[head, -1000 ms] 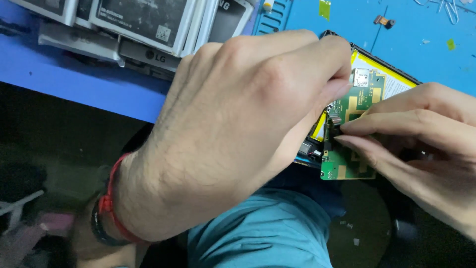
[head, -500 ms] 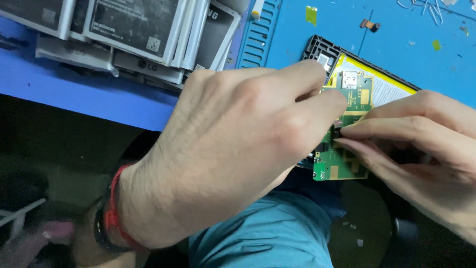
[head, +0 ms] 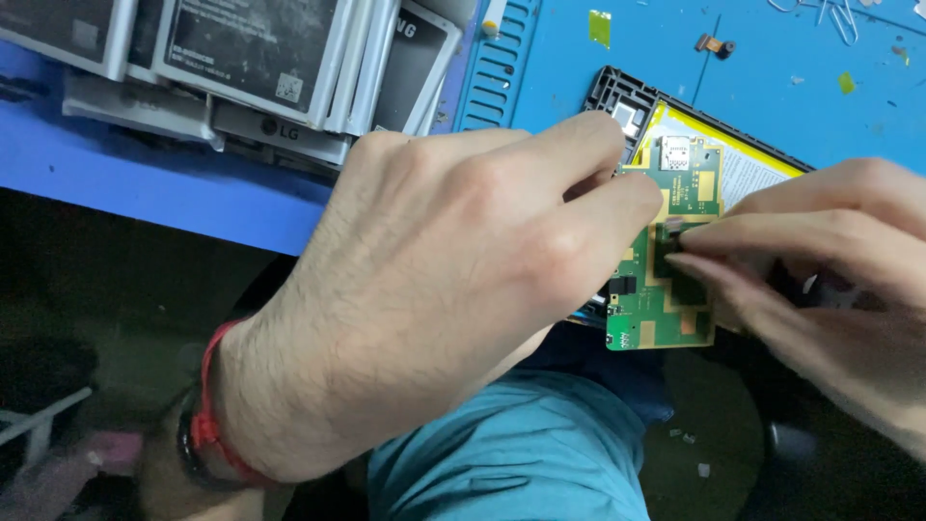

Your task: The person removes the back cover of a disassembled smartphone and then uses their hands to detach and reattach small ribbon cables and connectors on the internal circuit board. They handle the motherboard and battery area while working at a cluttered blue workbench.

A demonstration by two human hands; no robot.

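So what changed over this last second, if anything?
Little. Everything slid slightly down and left in view, so the camera likely shifted. The left hand still grips the green board over the open device, and the right hand still pinches at the board's middle. The batteries stayed stacked on the blue mat.

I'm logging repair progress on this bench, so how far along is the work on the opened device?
Done: the device's black frame lies open on the blue mat, with the yellow-wrapped battery exposed. In hand: the left hand holds the green circuit board while the right hand fingertips press at a small dark part on it. Left: the board still sits at the frame; a small loose part lies aside.
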